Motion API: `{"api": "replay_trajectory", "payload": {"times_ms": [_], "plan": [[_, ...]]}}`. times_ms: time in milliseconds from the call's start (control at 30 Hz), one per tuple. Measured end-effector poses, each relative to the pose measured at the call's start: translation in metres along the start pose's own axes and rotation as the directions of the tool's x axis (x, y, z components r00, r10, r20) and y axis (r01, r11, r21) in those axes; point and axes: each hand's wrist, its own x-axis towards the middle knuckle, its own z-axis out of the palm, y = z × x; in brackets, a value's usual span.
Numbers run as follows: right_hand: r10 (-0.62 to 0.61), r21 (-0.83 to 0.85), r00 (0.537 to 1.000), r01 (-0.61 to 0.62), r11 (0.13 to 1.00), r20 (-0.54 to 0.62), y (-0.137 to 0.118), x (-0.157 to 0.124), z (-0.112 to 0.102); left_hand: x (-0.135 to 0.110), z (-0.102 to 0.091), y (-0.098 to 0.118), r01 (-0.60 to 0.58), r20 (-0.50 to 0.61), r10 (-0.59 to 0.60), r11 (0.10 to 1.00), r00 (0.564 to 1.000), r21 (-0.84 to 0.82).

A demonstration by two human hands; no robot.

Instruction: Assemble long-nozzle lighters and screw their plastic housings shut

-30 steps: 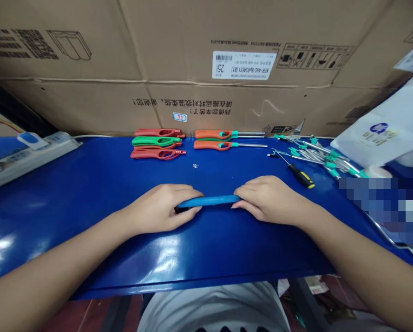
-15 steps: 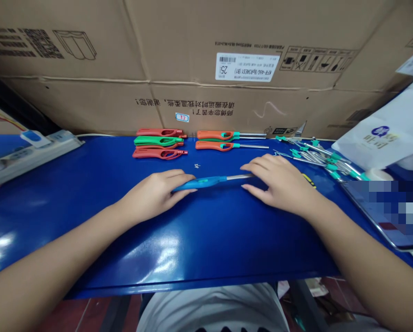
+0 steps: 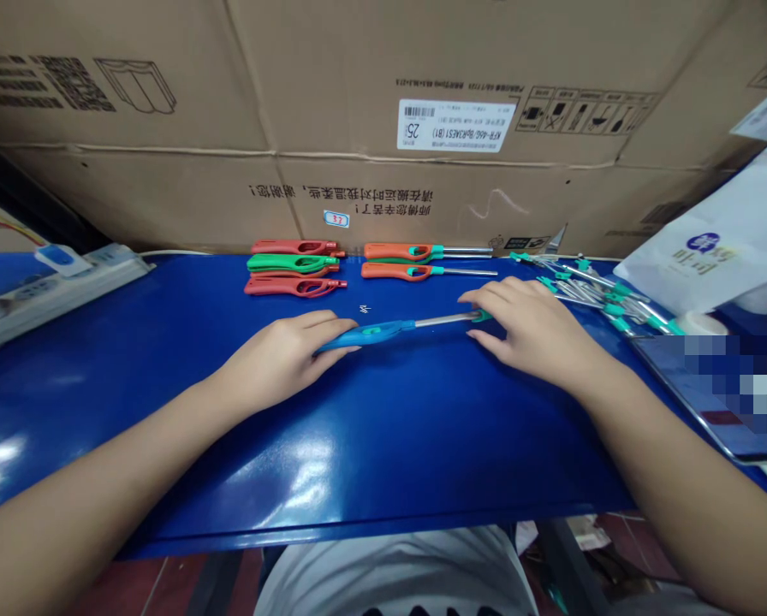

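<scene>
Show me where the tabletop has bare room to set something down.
The widest bare patch is the front of the blue tabletop, bordered by the left forearm, right forearm, held blue handle and near edge. Another lies between the power strip, red handles and left forearm. It's crowded at the back right, where metal rods lie beside the white bag.

Left hand [image 3: 290, 355] hides back end of lighter [image 3: 383, 332]; phone [image 3: 710, 406] partly blurred; specks [image 3: 365, 309] too tiny; bag [image 3: 698, 239] cut off.
</scene>
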Motion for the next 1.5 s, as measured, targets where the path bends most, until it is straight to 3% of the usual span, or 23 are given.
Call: {"api": "replay_trajectory", "payload": {"times_ms": [200, 433, 600, 800, 967, 1033, 1100, 1200, 1267, 1333, 1500], "plan": [[0.030, 0.043, 0.996, -0.027, 0.999, -0.088, 0.011, 0.000, 0.000, 0.000, 0.000, -0.001, 0.004, -0.033, -0.003, 1.000, 0.999, 0.017], [-0.196, 0.228, 0.971, 0.223, 0.948, -0.136, -0.013, 0.002, 0.000, -0.002, 0.007, 0.007, -0.033, 0.040, 0.034, 0.999, 0.999, -0.026], [-0.257, 0.320, 0.958, 0.284, 0.904, -0.126, -0.033, 0.002, 0.007, -0.004, 0.014, 0.015, -0.051, 0.056, 0.054, 0.998, 0.997, -0.044], [-0.253, 0.323, 0.961, 0.277, 0.905, -0.113, -0.032, 0.002, 0.006, -0.004, 0.015, 0.016, -0.040, 0.047, 0.044, 0.996, 0.998, -0.081], [-0.294, 0.242, 0.938, 0.332, 0.911, -0.183, -0.028, 0.002, 0.003, -0.003, 0.014, 0.021, -0.007, 0.040, 0.015, 0.979, 0.999, -0.202], [-0.330, 0.207, 0.920, 0.373, 0.905, -0.214, -0.029, 0.002, 0.004, -0.002, 0.014, 0.027, 0.050, 0.060, -0.033, 0.954, 0.998, -0.295], [-0.365, 0.174, 0.899, 0.410, 0.895, -0.241, -0.031, 0.002, 0.005, 0.000, 0.014, 0.033, 0.177, 0.147, -0.125, 0.885, 0.981, -0.430], [-0.405, 0.157, 0.877, 0.452, 0.878, -0.258, -0.032, 0.000, 0.007, 0.002, 0.014, 0.042, 0.415, 0.356, -0.238, 0.693, 0.904, -0.589], [-0.412, 0.168, 0.877, 0.458, 0.873, -0.247, -0.033, -0.001, 0.009, 0.002, 0.015, 0.045, 0.481, 0.419, -0.256, 0.618, 0.871, -0.622], [-0.416, 0.175, 0.882, 0.455, 0.873, -0.221, -0.034, -0.002, 0.009, 0.001, 0.015, 0.047, 0.460, 0.393, -0.256, 0.640, 0.883, -0.616], [-0.427, 0.192, 0.890, 0.452, 0.871, -0.160, -0.036, -0.004, 0.010, -0.004, 0.015, 0.048, 0.262, 0.221, -0.172, 0.831, 0.960, -0.490]]}}
